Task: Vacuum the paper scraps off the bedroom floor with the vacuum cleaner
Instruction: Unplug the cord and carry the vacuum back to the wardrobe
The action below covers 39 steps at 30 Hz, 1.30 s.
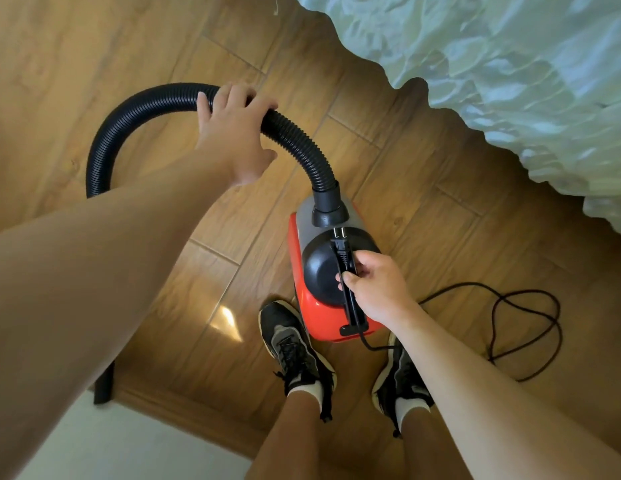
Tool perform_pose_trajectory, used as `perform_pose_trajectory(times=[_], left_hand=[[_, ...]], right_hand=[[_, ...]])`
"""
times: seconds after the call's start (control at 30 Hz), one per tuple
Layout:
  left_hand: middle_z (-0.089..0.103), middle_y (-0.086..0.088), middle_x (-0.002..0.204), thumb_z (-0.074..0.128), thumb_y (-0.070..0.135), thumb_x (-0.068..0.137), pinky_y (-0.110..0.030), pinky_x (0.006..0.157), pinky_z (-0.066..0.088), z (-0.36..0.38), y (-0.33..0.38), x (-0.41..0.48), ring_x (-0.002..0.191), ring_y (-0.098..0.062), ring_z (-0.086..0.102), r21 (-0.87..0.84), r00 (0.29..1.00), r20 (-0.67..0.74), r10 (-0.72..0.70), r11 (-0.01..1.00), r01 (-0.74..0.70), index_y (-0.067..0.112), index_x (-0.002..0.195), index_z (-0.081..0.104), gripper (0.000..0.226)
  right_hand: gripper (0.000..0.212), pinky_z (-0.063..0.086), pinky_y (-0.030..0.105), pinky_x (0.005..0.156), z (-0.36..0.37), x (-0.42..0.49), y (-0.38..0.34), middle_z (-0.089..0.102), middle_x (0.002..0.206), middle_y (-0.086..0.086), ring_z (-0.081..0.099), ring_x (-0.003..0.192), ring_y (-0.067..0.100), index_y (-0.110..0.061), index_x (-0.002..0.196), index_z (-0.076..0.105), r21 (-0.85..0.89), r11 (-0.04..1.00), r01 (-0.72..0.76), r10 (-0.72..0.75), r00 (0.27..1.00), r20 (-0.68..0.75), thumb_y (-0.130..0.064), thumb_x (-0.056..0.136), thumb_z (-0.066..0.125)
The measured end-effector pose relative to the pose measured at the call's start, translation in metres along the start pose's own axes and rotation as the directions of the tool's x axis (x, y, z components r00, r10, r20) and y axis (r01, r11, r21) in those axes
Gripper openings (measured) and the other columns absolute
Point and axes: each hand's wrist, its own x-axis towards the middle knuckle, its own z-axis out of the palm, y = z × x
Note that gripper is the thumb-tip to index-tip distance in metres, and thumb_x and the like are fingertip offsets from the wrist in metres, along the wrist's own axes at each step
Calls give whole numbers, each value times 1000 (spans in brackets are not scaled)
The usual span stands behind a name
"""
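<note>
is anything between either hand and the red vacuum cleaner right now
Nothing visible. The left hand grips the black ribbed hose, and the right hand holds the black plug atop the red vacuum cleaner.

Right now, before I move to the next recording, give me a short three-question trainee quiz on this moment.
1. True or false: the black two-prong plug is pushed into a wall socket.
2. What does the left hand grip? A) the black ribbed hose; B) a pale ruffled bedcover; C) a black sneaker.
3. Fill in: the right hand holds the plug against the black carrying ____ of the red and grey vacuum cleaner.

Key: 1 false, its prongs are bare above the vacuum cleaner; 2 A; 3 handle.
</note>
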Motion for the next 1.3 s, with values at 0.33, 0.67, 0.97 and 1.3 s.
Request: perform_pose_trajectory(times=[0.33,0.67,0.97,1.3], left_hand=[[44,-12,124,73,25,82,-46,104,35,-22,-8,-33,118,-37,39,38,998,-34,-57,998,58,19,128,61,48],[52,-10,133,70,14,81,-40,100,39,-19,-10,-87,125,-34,43,-86,973,18,-229,969,230,21,142,49,65],[58,-2,123,71,16,85,-34,94,35,-15,0,-119,122,-30,46,-248,957,5,-289,927,281,22,115,70,31],[54,11,92,51,-4,78,-54,92,50,-19,9,-157,90,-23,55,-240,928,196,-317,902,359,51,152,25,96]], right_hand=[[14,61,44,85,0,0,-1,75,90,4,74,85,17,-11,98,72,-30,1000,-5,5,1000,-12,-2,96,62],[8,60,42,84,-1,2,-1,74,93,6,72,90,22,-10,95,68,-109,993,36,-37,999,-9,-4,96,62],[6,59,41,83,-1,2,2,72,97,10,70,91,24,-9,96,67,-166,982,90,-92,996,-4,-7,97,62],[6,58,38,82,1,0,5,71,99,11,69,93,24,-9,99,66,-170,980,104,-109,994,-17,-10,98,60]])
